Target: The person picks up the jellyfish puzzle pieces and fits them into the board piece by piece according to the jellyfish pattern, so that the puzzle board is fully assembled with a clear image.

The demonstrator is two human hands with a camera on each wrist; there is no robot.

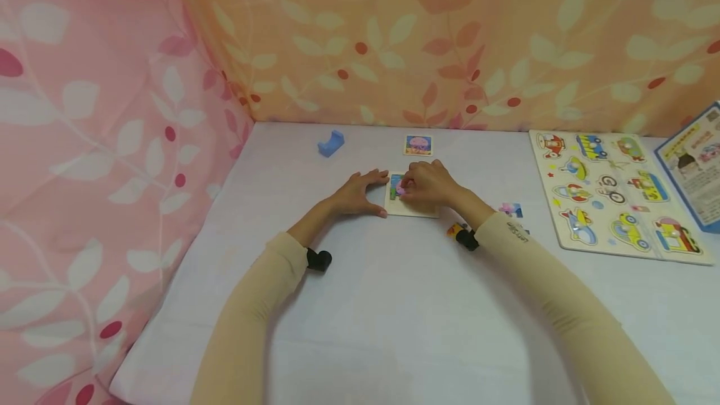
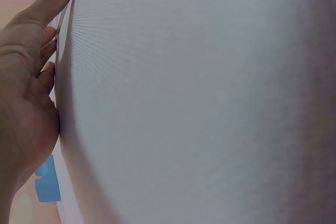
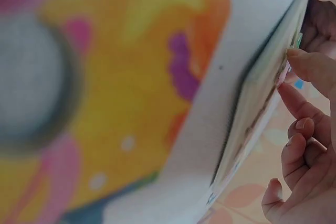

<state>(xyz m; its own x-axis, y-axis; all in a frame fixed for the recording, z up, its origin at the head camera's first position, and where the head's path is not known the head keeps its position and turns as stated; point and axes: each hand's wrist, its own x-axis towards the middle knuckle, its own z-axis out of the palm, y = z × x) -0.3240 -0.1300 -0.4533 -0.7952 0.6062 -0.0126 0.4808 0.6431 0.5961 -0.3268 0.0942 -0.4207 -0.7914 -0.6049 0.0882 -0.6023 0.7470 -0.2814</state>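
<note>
A small pale jigsaw board (image 1: 413,208) lies flat on the table, with a blue, green and pink picture part (image 1: 396,187) at its left side. My left hand (image 1: 354,195) rests beside the board's left edge, thumb and fingers spread at its two left corners. Over the board, my right hand (image 1: 432,184) pinches a small pink puzzle piece (image 3: 284,73) between thumb and forefinger, low against the board. The hand hides most of that piece in the head view. A loose pink and blue puzzle piece (image 1: 510,209) lies near the right forearm.
Behind the board lies a small square picture (image 1: 419,145). A blue curved block (image 1: 330,143) stands at back left. On the right are a large knobbed puzzle board (image 1: 604,211) and a leaning box (image 1: 694,164). A yellow piece (image 3: 131,82) lies by the right wrist.
</note>
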